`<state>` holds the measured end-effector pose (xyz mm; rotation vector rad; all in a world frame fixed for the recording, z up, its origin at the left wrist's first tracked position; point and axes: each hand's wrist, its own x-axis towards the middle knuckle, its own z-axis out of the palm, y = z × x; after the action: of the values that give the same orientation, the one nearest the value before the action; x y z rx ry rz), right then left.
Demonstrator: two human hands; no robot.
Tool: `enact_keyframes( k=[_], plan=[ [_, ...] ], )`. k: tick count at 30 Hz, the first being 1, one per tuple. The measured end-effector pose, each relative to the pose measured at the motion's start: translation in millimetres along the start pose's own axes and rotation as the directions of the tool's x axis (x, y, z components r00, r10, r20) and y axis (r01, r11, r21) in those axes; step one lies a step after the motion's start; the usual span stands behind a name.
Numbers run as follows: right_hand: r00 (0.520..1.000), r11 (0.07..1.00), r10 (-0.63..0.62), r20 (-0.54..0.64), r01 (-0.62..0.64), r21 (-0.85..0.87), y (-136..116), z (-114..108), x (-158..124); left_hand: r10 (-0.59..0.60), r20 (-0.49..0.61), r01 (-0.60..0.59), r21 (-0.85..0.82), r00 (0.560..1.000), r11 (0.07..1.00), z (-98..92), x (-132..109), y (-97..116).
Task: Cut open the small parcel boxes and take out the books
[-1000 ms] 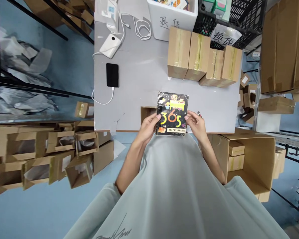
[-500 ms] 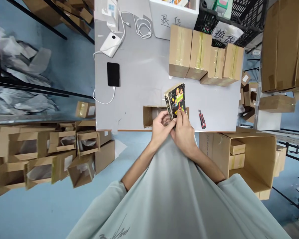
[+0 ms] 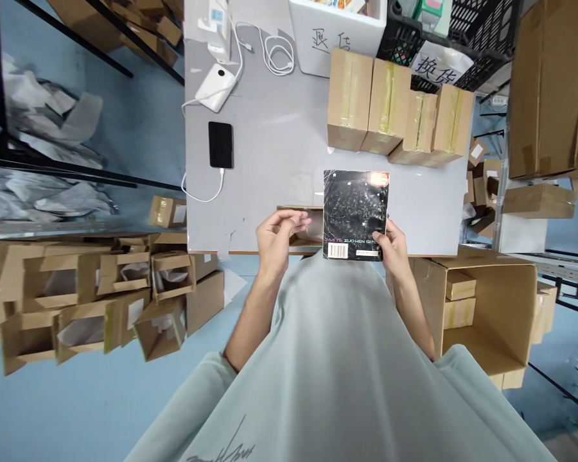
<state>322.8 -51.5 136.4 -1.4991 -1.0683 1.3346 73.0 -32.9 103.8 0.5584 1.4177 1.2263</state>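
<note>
A black book (image 3: 354, 208) shows a cover with small white stars, a barcode at the lower left and a red label at the upper right. My right hand (image 3: 392, 247) grips its lower right corner, thumb across the face. Left of the book, my left hand (image 3: 275, 237) is raised with fingers stretched out loosely, holding nothing. It is over the left end of an open cardboard box (image 3: 313, 234) at the table's front edge. The book hides the right part of that box.
On the grey table (image 3: 270, 147) lie a phone (image 3: 220, 145), a white power bank (image 3: 216, 88) and cables. Several taped cartons (image 3: 350, 99) stand at the back right, before a white bin (image 3: 313, 38) and a black crate (image 3: 481, 58). Open boxes (image 3: 81, 327) fill the floor at left.
The book has turned from its spine and colourful cover to the dark barcode side, now upright in my right hand. My left hand has let go and moved left. The red utility knife is now hidden.
</note>
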Motion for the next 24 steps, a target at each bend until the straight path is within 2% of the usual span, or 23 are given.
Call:
enact_keyframes(
  k=[4,14,16,18,20,22,24],
  plan=[
    [1.0,0.999,0.015,0.02,-0.016,0.038,1,-7,1,-0.03,0.063,0.028,0.022,0.998,0.999,0.3,-2,3],
    [0.996,0.994,0.067,0.063,-0.072,0.076,3,-19,-1,-0.066,0.2,0.066,0.006,0.978,0.998,18.2,-4,4],
    [0.995,0.993,0.068,0.072,-0.074,0.095,4,-19,-1,-0.126,0.275,0.139,-0.026,0.953,0.99,19.4,-4,3],
    [0.994,0.993,0.062,0.085,-0.07,0.094,6,-18,0,-0.188,0.401,0.223,-0.042,0.897,0.974,21.1,-5,2],
    [0.992,0.994,0.069,0.102,-0.078,0.081,8,-15,1,-0.215,0.464,0.255,-0.024,0.859,0.967,24.1,-8,0],
    [0.988,0.994,0.09,0.126,-0.097,0.05,11,-13,3,-0.209,0.435,0.235,-0.005,0.876,0.972,28.1,-11,-2],
    [0.992,0.997,0.076,0.097,-0.073,-0.035,13,-10,5,-0.175,0.367,0.191,-0.007,0.914,0.982,32.2,-13,-5]
  ],
)
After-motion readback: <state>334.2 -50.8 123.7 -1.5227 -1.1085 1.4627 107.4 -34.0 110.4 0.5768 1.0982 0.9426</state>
